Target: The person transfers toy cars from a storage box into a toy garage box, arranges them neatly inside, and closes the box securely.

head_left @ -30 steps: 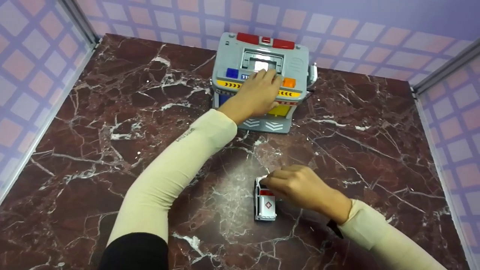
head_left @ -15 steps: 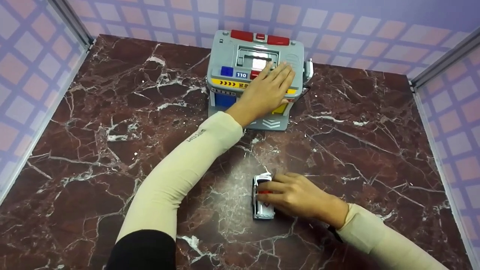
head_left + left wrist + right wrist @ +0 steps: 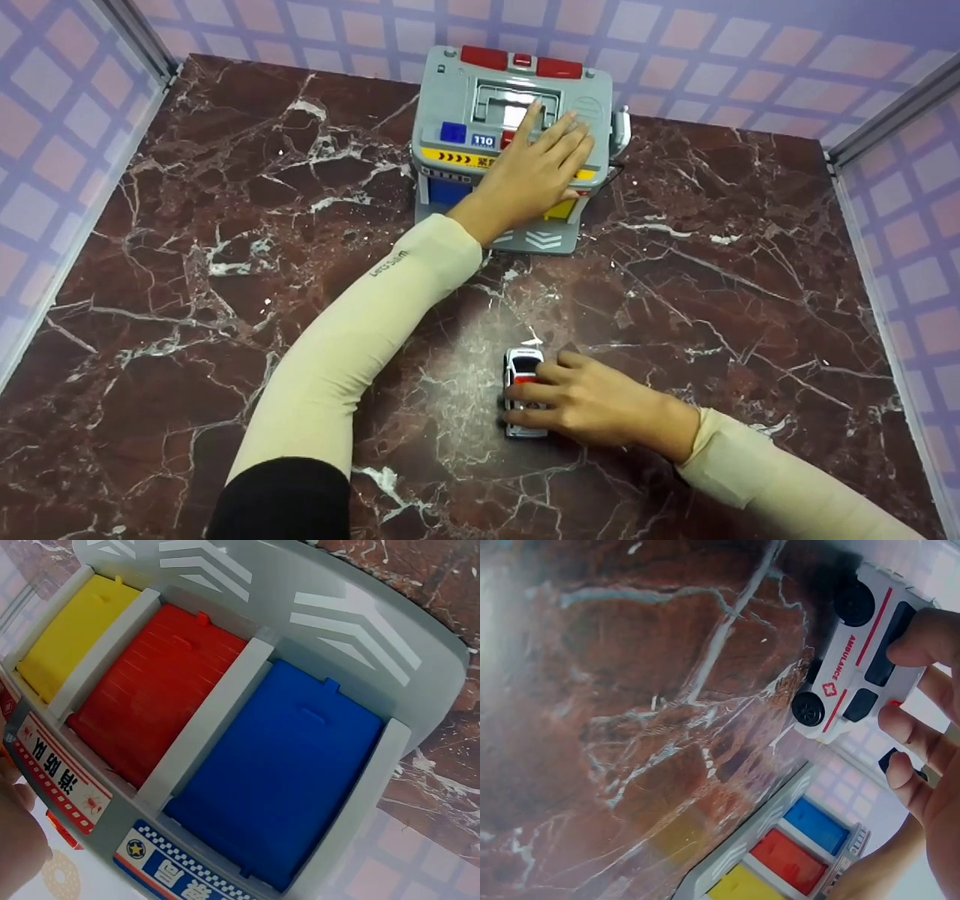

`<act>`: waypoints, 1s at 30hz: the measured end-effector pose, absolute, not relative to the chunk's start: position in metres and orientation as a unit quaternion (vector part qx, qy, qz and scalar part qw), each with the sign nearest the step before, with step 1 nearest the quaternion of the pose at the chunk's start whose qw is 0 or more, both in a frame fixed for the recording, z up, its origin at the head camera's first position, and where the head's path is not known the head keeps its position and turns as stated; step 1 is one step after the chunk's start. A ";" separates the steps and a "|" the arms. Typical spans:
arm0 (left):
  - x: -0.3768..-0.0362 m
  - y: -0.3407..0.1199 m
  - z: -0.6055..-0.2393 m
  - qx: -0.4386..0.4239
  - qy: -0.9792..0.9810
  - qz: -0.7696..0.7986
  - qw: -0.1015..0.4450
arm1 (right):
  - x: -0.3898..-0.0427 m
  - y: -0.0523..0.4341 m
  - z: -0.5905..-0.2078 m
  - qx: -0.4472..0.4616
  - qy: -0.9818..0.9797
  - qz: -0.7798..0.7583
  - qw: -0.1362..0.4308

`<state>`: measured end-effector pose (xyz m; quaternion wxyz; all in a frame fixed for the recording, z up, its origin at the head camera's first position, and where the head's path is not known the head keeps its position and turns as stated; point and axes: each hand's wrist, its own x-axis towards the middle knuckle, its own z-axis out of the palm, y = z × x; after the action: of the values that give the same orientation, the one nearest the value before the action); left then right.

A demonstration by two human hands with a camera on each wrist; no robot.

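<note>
A grey toy garage (image 3: pixel 472 112) with red lights on its roof stands at the far middle of the marble table (image 3: pixel 187 262). My left hand (image 3: pixel 536 169) lies flat on its roof, fingers straight, near the roof hatch. The left wrist view shows its yellow door (image 3: pixel 75 634), red door (image 3: pixel 154 694) and blue door (image 3: pixel 289 769), all closed. A white toy ambulance (image 3: pixel 521 365) sits on the table near me. My right hand (image 3: pixel 581 397) grips it from the right, fingers curled over its roof; the right wrist view shows the ambulance (image 3: pixel 859 664) with wheels on the marble.
Checked purple and pink walls with grey metal corner posts (image 3: pixel 889 112) close in the table on three sides. A small grey lever part (image 3: pixel 620 129) sticks out from the garage's right side. Bare marble lies to the left and right of both hands.
My left hand has slid from the garage's front up onto its roof and its fingers have straightened. My right hand has lowered onto the ambulance and wrapped round it; the ambulance has barely moved.
</note>
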<state>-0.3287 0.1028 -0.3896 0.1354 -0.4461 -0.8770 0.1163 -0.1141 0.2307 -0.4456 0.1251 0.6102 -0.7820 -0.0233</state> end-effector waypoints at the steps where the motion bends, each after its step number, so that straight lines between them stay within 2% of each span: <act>1: -0.329 0.103 -0.389 -0.446 -0.877 0.116 0.138 | -0.114 0.230 -0.444 0.610 -0.783 -0.029 0.121; 6: -0.328 0.102 -0.385 -0.449 -0.876 0.108 0.141 | -0.115 0.227 -0.437 0.607 -0.787 -0.044 0.105; 16: -0.326 0.100 -0.385 -0.446 -0.876 0.072 0.165 | -0.114 0.222 -0.430 0.611 -0.779 -0.081 0.115; 25: -0.325 0.103 -0.370 -0.443 -0.888 0.085 0.092 | -0.117 0.224 -0.424 0.602 -0.782 -0.116 0.114; 30: -0.325 0.105 -0.368 -0.444 -0.888 0.079 0.087 | -0.123 0.227 -0.422 0.595 -0.785 -0.117 0.130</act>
<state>-0.3251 0.1054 -0.3683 0.0869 -0.4444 -0.8881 0.0794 -0.1232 0.2271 -0.4220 0.1297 0.5950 -0.7846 -0.1165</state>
